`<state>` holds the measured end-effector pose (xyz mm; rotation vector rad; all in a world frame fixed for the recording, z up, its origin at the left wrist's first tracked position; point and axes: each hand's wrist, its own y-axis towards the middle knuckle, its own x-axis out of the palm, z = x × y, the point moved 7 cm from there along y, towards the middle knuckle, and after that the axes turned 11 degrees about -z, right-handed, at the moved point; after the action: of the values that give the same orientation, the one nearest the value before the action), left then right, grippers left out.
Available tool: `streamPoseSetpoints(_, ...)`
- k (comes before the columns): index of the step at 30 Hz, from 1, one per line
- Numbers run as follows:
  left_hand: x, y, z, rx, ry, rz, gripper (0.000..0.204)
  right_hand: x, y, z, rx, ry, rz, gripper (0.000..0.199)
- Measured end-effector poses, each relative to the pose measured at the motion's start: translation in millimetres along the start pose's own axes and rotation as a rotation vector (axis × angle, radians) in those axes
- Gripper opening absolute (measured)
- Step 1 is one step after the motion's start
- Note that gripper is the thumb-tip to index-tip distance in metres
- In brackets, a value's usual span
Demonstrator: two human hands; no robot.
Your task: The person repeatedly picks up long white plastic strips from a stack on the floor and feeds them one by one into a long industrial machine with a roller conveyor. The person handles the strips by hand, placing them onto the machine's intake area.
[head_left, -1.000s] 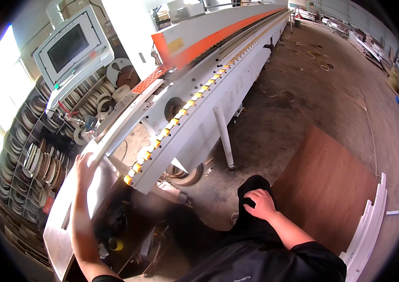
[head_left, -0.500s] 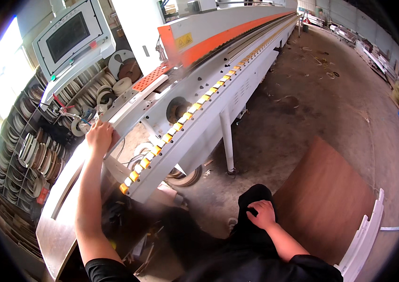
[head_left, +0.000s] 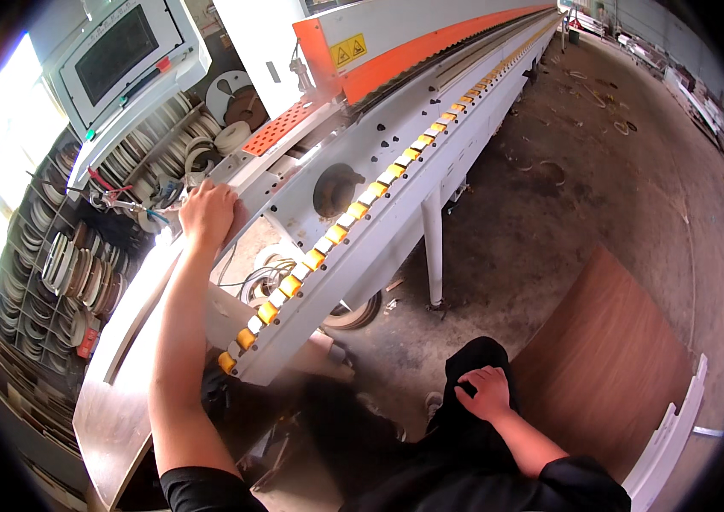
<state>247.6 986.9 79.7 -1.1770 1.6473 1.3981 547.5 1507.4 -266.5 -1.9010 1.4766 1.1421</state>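
Note:
My left hand [head_left: 207,213] reaches forward to the near end of a long white and orange machine [head_left: 328,64]. Its fingers bend over the end of the machine's rail; what lies beneath them is hidden, though a small brown surface shows beside them. Under my left forearm lies a pale wood-coloured panel [head_left: 110,431], stretching toward the lower left. To the right of the hand runs a row of yellow and white rollers [head_left: 324,247] along the machine's side. My right hand [head_left: 486,392] rests on my black-trousered knee, fingers loosely extended and holding nothing.
A control panel with a dark screen [head_left: 114,55] stands at upper left, above racks of coiled edging strips [head_left: 93,269]. A brown board [head_left: 605,341] leans at right beside white strips [head_left: 665,444]. Beneath the machine are a leg [head_left: 434,256], cables and coils.
The whole view has shifted slightly, so the machine appears further right. My left hand stays at the machine's near end, and my right hand remains on my knee.

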Motion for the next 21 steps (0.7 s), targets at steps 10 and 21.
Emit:
streamPoseSetpoints(10, 8, 9, 6, 0.129, -0.094, 0.135, 0.023, -2, -3, 5, 0.001, -0.026, 0.036, 0.017)
streamPoseSetpoints(21, -4, 0, 12, 0.081, -0.114, 0.154, 0.021, -3, -6, 4, 0.014, -0.035, 0.033, 0.016)
